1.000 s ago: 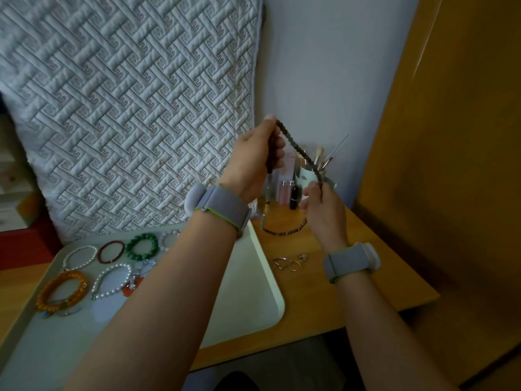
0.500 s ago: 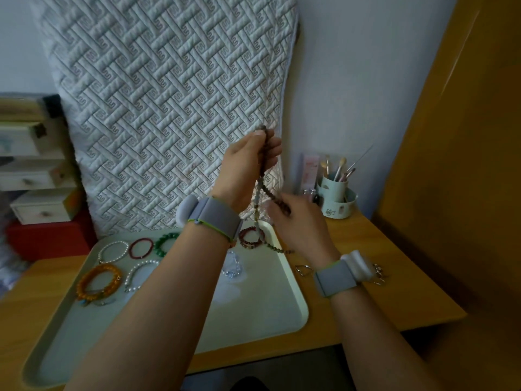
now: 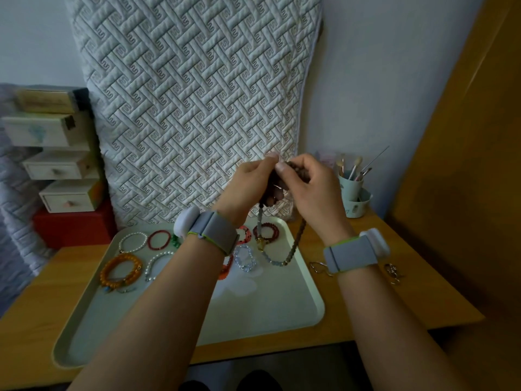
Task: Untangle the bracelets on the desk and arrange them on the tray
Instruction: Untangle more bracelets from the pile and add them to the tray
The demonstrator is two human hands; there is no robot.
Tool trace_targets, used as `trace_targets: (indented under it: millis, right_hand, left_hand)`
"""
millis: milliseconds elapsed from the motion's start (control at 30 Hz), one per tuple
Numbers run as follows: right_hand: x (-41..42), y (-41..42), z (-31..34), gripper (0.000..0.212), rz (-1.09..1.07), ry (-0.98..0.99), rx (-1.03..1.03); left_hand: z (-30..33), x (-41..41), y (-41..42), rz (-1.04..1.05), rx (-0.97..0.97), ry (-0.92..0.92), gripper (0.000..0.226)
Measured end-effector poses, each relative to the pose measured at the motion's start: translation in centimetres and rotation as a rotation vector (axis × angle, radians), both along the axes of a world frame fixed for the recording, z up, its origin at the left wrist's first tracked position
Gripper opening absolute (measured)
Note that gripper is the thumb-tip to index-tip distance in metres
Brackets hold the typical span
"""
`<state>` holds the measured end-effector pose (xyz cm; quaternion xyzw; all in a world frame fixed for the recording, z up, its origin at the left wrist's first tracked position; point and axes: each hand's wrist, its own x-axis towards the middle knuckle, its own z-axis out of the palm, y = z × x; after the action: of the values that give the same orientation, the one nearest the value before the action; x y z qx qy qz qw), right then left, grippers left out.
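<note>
Holding a long beaded strand (image 3: 293, 244) up over the back of the tray (image 3: 270, 311), both hands bunched together at chest height. Left hand (image 3: 248, 187) and right hand (image 3: 310, 187) closed on the same dark clump of beads, thumbs pinching near the top, so no slack between them up there. Rest of the strand drooping in a loose U below the fists, lowest beads about at tray level near the far right corner; can't tell if actually touching it. Hard to tell whether one bracelet or two wound together inside the fists, too dark in there.

Handling guess: light, totally floppy, zero stiffness, so goes wherever gravity says. Beads look smooth and round, probably slippery under the fingertips, and the cord inside is likely the weak point. Better to pinch single beads than yank on the cord, and better to feed loops through slowly than pull a knot tight.

Already laid out on the tray: white pearl bracelet (image 3: 132, 241), red bracelet (image 3: 159, 239), amber bracelet (image 3: 120, 270), clear crystal bracelet (image 3: 244, 258), dark red bracelet (image 3: 267, 232). Couple of small metal bits (image 3: 320, 268) on the desk (image 3: 394, 306) right of the tray, near the right wrist.
</note>
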<state>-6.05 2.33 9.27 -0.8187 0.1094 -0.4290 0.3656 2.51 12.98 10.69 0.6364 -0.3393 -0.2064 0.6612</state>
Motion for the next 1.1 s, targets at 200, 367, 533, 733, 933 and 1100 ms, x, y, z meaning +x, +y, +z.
trace_targets:
  millis: [200,367,533,733,933,1100]
  right_hand:
    - [0.3,0.0,-0.2,0.024,0.007,-0.079,0.197]
    - [0.4,0.1,-0.7,0.041,0.065,-0.109,0.37]
    - [0.7,0.2,-1.4,0.035,0.089,-0.084,0.465]
    - [1.7,0.3,-3.2,0.032,0.092,-0.044,0.493]
    - [2.0,0.4,-6.5,0.024,0.14,0.033,0.493]
    - [2.6,0.1,-9.1,0.01,0.161,0.171,0.465]
  left_hand:
    - [-0.1,-0.3,0.3,-0.081,-0.024,0.07,0.043]
    - [-0.2,-0.4,0.8,-0.15,-0.087,0.197,0.035]
    - [-0.4,-0.2,1.1,-0.198,-0.09,0.205,0.025]
    - [-0.3,0.0,0.9,-0.203,-0.176,0.327,0.028]
    - [0.7,0.7,1.0,-0.154,-0.385,0.383,0.027]
    - [0.5,1.8,1.3,-0.035,-0.563,0.41,0.029]
